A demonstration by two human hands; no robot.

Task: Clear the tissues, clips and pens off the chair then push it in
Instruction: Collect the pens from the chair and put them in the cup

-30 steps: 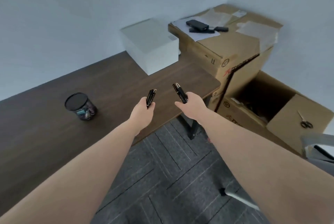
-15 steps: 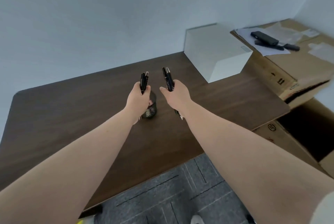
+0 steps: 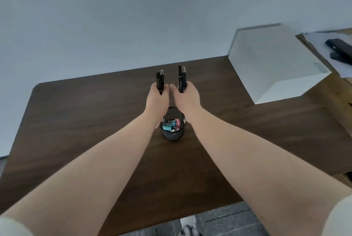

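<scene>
Head view: left hand [image 3: 157,96] and right hand [image 3: 185,96] each clasp black pens [image 3: 160,81] upright, seemingly two apiece, directly above clip-filled cup [image 3: 172,130] on desk [image 3: 76,121]; straight drop next.

Bench layout as I see it

The round black mesh cup [image 3: 173,134] of binder clips [image 3: 171,125] sits mid-bench [image 3: 76,121]; my hands, left [image 3: 157,98] and right [image 3: 185,98], hang above it, the white rectangular box [image 3: 274,64] far right.
</scene>
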